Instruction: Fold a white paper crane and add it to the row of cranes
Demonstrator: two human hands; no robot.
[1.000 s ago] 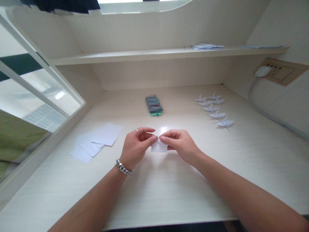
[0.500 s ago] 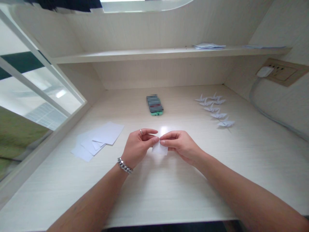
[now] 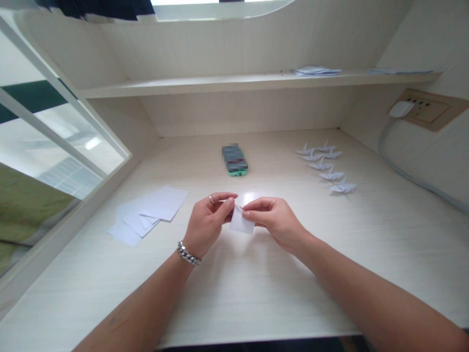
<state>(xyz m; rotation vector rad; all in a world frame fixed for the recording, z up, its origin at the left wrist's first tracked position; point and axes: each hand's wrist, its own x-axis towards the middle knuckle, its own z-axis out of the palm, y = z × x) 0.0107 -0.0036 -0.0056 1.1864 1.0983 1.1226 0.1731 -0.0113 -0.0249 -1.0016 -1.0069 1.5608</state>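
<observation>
A small folded piece of white paper (image 3: pixel 242 223) is held up just above the desk between my two hands. My left hand (image 3: pixel 210 215), with a ring and a chain bracelet, pinches its upper left corner between thumb and fingers. On the other side my right hand (image 3: pixel 273 215) grips the upper right edge, thumb on the near face. The fingertips behind the paper are partly hidden. Loose white paper sheets (image 3: pixel 164 201) lie overlapping to the left of my hands. Several folded paper cranes (image 3: pixel 343 187) stand in a cluster at the right.
Behind my hands lies a dark, blurred-out object with a green end (image 3: pixel 237 172). A shelf (image 3: pixel 205 84) spans the back and bears a paper stack (image 3: pixel 317 71). A white plug (image 3: pixel 401 109) sits in the wall socket, its cable (image 3: pixel 414 181) running down the right side.
My left thumb and fingertips have shifted slightly left and up along the paper's top edge, so more of the paper shows. My right hand has barely moved.
</observation>
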